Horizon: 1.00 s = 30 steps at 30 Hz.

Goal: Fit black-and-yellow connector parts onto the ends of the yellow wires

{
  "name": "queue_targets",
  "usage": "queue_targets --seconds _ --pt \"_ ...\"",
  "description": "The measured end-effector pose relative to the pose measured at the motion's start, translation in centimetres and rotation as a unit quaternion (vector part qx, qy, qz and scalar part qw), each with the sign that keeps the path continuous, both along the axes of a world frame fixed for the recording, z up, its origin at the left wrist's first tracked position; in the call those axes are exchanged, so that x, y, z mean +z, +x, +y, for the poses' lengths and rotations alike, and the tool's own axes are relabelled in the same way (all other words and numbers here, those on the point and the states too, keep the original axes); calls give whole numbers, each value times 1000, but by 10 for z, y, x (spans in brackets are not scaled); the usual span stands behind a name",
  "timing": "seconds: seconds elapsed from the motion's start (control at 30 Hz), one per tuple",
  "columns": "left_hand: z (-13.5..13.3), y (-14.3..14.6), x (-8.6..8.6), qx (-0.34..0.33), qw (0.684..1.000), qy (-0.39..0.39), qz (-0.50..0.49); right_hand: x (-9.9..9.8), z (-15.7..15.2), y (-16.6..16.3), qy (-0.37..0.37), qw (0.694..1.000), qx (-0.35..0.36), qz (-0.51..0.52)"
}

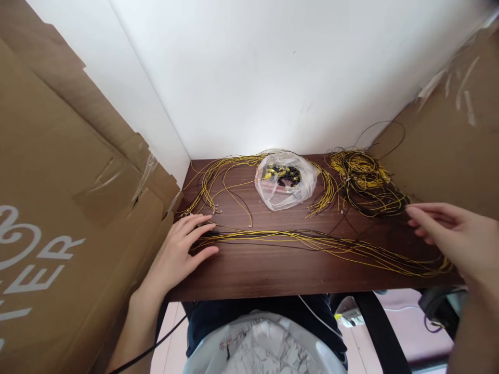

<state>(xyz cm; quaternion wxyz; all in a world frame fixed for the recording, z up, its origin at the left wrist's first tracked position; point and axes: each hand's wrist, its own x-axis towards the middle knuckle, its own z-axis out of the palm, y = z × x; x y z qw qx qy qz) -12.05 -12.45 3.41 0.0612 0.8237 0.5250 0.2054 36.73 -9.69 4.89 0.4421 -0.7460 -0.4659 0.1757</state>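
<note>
My left hand (pixel 181 250) lies open with fingers spread over the left end of a long bundle of yellow and black wires (pixel 280 236), which runs across the table. At the right, my right hand (pixel 448 228) is closed, thumb and index fingertips together beside a tangled pile of yellow and black wires (pixel 362 179). What sits in that pinch, if anything, is too small to make out. A clear plastic bag (pixel 273 196) with small black and yellow pieces stands at the back middle, with more loose wires (pixel 210 176) curving out to its left.
The brown table (pixel 249 275) has a white wall (pixel 273 78) behind it. Cardboard sheets stand at the left (pixel 58 156) and right (pixel 440 140). Below the front edge, a white plastic bag (pixel 273 345) rests at my lap. A black cable (pixel 163 337) passes beside my left arm.
</note>
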Motion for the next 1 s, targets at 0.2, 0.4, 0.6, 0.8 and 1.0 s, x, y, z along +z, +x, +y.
queue_targets --seconds 0.2,0.4,0.6,0.8,1.0 --pt "5 0 -19 -15 1000 19 8 1 -8 -87 -44 939 328 -97" --pt "8 -6 -23 -19 997 69 -14 -13 1 -132 -39 883 439 -165" --pt "9 -8 -18 -24 998 49 -6 -6 24 -180 64 821 532 -197" --pt "22 1 0 -31 999 26 8 -16 44 -229 105 744 579 -317" --pt "54 38 18 -65 998 -12 -5 -25 58 -240 118 706 605 -348"
